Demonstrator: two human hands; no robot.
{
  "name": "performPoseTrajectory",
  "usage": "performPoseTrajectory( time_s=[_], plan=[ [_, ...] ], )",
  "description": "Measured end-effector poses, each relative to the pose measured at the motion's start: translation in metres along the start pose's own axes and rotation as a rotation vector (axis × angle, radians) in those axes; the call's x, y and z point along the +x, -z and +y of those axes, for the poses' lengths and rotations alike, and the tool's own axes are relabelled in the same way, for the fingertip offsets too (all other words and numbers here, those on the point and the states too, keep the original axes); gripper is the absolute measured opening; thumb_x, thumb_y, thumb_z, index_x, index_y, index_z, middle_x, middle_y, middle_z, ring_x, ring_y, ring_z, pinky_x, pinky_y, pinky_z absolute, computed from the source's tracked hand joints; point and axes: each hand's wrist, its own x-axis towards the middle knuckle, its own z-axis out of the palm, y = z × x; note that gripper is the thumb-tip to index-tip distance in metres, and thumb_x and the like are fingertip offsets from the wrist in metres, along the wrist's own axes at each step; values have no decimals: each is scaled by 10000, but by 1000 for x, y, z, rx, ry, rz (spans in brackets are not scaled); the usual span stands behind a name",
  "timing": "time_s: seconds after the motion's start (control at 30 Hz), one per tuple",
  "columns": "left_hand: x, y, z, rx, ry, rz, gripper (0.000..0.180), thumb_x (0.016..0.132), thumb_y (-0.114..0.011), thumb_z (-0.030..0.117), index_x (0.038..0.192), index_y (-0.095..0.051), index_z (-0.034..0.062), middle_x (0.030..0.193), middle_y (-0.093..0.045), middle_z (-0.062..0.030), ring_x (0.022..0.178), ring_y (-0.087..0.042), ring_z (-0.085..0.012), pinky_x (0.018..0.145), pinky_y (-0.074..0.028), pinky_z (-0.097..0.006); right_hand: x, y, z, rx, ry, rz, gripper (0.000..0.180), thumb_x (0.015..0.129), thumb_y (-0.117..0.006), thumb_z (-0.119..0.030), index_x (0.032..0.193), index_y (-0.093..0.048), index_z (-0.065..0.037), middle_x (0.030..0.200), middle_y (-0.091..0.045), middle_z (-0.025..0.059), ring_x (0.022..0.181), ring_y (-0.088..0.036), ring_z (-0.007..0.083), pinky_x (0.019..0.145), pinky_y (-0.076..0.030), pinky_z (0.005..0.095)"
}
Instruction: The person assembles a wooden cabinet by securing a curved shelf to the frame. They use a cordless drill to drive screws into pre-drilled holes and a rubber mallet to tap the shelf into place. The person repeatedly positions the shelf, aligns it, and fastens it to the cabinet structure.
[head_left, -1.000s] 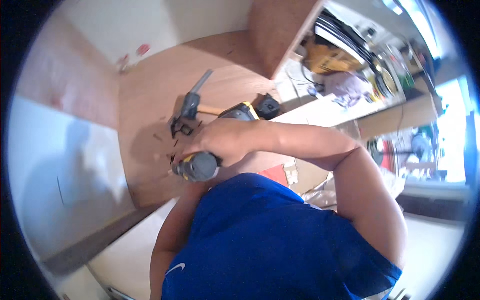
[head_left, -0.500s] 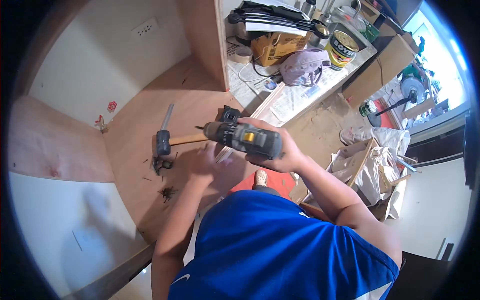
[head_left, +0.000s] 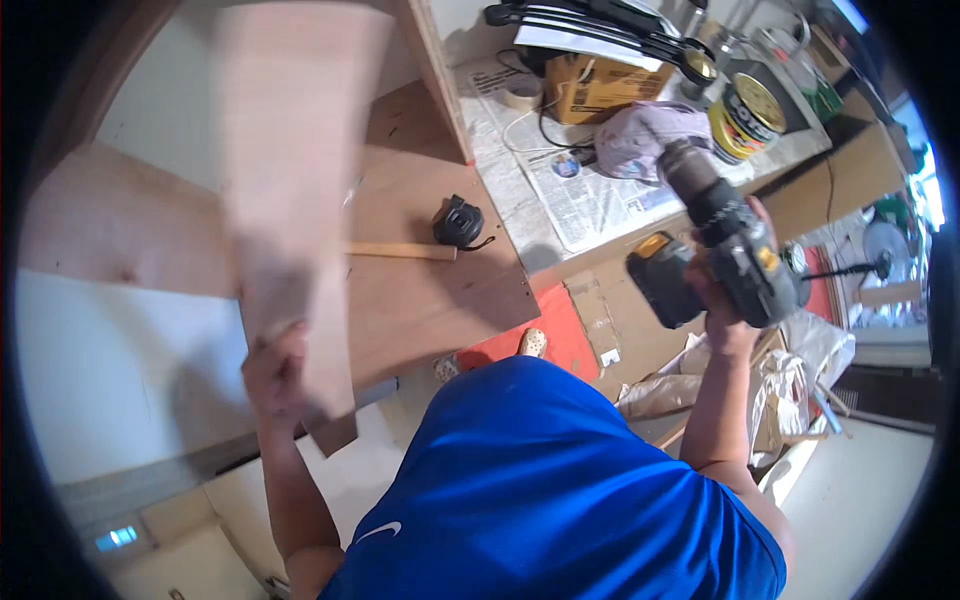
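Above the workbench [head_left: 440,300], a blurred plywood board [head_left: 290,200] is now gripped at its lower end by the left hand [head_left: 275,375]; the drill [head_left: 720,245] (formerly over the bench) is clasped in the right hand [head_left: 735,310], right of it. Beyond, a yellow tin [head_left: 745,115] stays lidded.

The tape measure [head_left: 459,222] sits mid-frame on the wood board [head_left: 430,300], with the hammer handle [head_left: 400,251] just below it and the tin can [head_left: 745,116] at upper right.

Raised board [head_left: 290,200] blocks the left; tape measure [head_left: 459,222] sits clear.
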Motion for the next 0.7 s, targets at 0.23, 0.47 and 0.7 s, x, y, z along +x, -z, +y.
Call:
performPoseTrajectory(
  time_s=[0.23,0.47,0.7],
  plan=[
    [-1,5,62,-303,240,504,615,934,-627,-53,1526,-465,-13,1407,-629,-196,1214,-650,-292,997,-533,-387,46,-8,5,207,51,-47,1001,739,-880,-175,1564,-348,19,1212,-686,105,1042,-680,202,985,-510,361],
    [27,-12,73,-467,474,496,752,917,-616,-82,1610,-358,55,1299,-643,-104,1074,-643,-172,936,-529,-318,69,-20,13,107,168,-165,999,741,-883,-215,1556,-359,30,1334,-633,138,1214,-620,255,1135,-401,422],
    [29,-52,97,-632,679,500,819,897,-709,-11,1613,-316,57,1239,-641,-128,1053,-654,-162,916,-536,-325,69,-23,16,26,147,-253,955,741,-888,-289,1515,-430,34,1359,-582,134,1266,-557,255,1126,-401,430]
  ],
)
